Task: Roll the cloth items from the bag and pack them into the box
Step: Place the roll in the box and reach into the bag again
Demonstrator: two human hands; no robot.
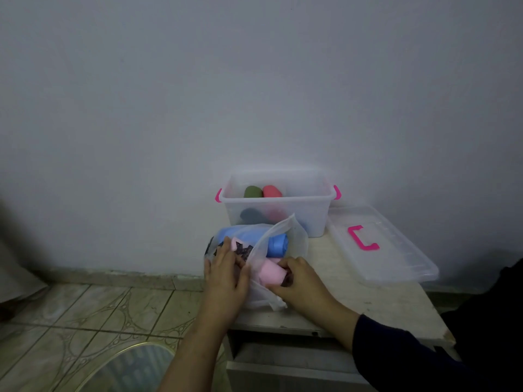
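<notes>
Head view: pink cloth [271, 274] inside mesh bag [283, 239], long axis left-right, pinched at right end by right hand [297, 278]. Left hand [226, 274] nearly flat, fingers on bag mouth. Blue roll [273, 244] behind. Open box [276, 203] beyond, lid [382, 244] beside, pale tabletop [382, 304], bare wall [254, 80].

Box [276, 206]: clear, semi-glossy plastic w/ pink plastic clips. Lid [396, 250], at 3 o'clock of box: same clear plastic, pink handle. Bag [278, 236]: thin translucent film, crinkled. Blue roll [276, 244] and pink roll [271, 274]: matt soft cloth. Tabletop [368, 301]: pale, worn, scuffed. Floor [85, 321]: glazed patterned tile.
</notes>
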